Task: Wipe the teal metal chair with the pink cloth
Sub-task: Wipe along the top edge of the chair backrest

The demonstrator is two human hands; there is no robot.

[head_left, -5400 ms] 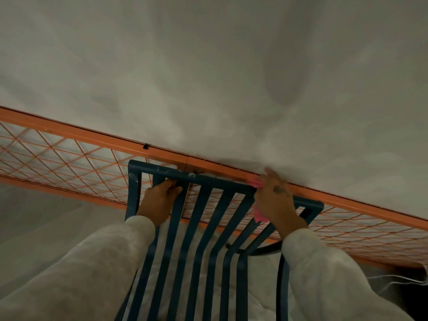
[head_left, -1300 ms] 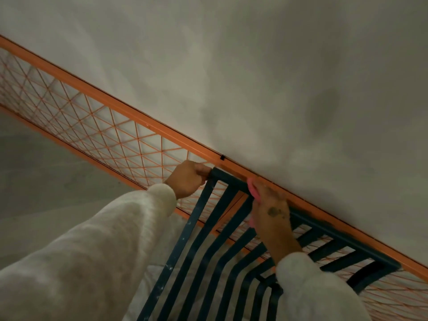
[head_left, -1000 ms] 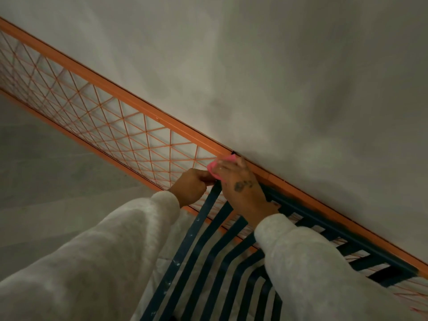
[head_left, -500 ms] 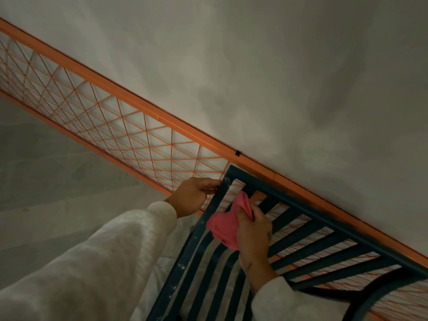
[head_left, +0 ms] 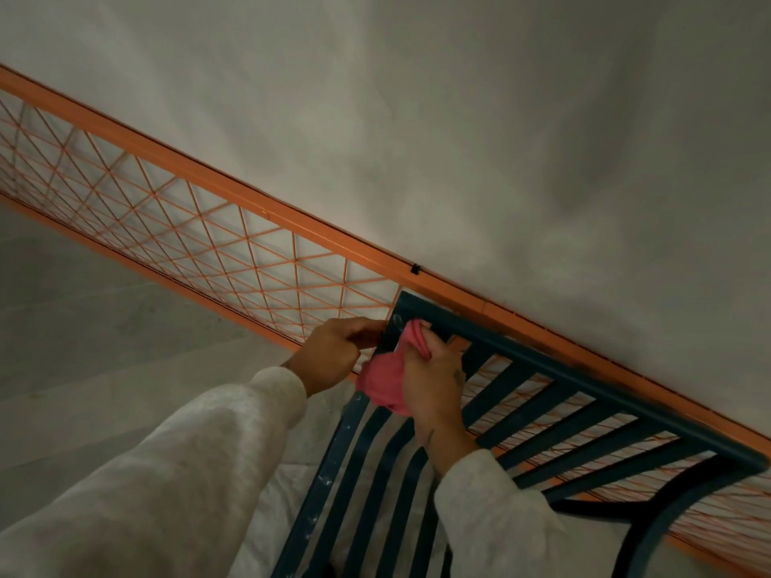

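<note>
One teal metal chair [head_left: 329,465] is standing beside the orange mesh fence [head_left: 208,227], its top rail [head_left: 584,387] running rightward. The left hand [head_left: 338,354] is gripping its upper left corner, and the fingers [head_left: 432,348] of the right hand [head_left: 434,377] are clutching the pink cloth [head_left: 381,379] against that corner, the rail's length lying to their right.

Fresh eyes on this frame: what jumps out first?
The pink cloth, bunched in the right hand, pressed at the upper left corner of the teal metal chair. The left hand grips the frame beside it. Behind, an orange mesh fence runs diagonally along a grey wall.
</note>
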